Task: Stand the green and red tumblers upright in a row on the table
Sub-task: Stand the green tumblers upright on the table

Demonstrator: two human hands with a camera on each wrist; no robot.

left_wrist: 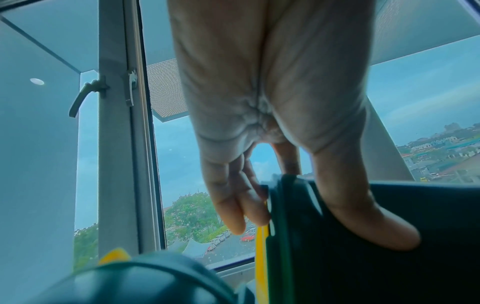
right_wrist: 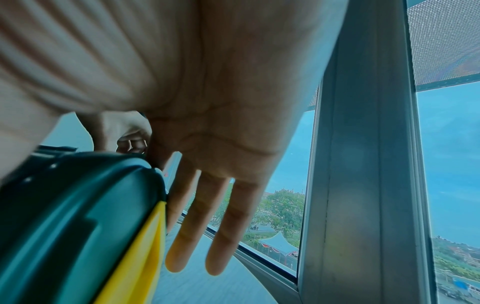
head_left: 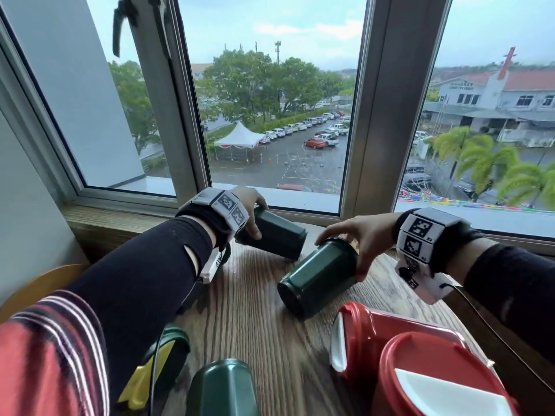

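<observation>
On the wood-grain table (head_left: 249, 310) pushed up against a wide metal-framed window (head_left: 375, 115), five tumblers are in view, none of them plainly upright. Beyond the glass lie a wet car park with a white tent, trees and red-roofed buildings under a grey sky; a wooden sill runs along the table's far edge. At the far left of the table a green tumbler (head_left: 271, 235) lies on its side, and the left hand (head_left: 249, 210) is clasped over its lid end: in the left wrist view the thumb (left_wrist: 371, 222) curls down across the dark body while the fingers (left_wrist: 233, 205) press against the lid's rim, where a yellow strip shows. Just to its right, apart from it, a second green tumbler (head_left: 318, 277) is tilted with its base toward the camera, and the right hand (head_left: 357, 235) grips its lidded top; the thumb runs down the near side of the body, and in the right wrist view two fingers (right_wrist: 205, 226) hang straight past the yellow-trimmed lid (right_wrist: 85, 216) rather than wrapping it. Nearer the person, a third green tumbler (head_left: 222, 388) sits at the bottom edge, and a fourth green one with yellow trim (head_left: 162, 355) lies partly hidden under the left sleeve. At the near right, two red tumblers (head_left: 399, 334) with white lid parts lie close together, the nearer one (head_left: 441, 382) overlapping the other.
</observation>
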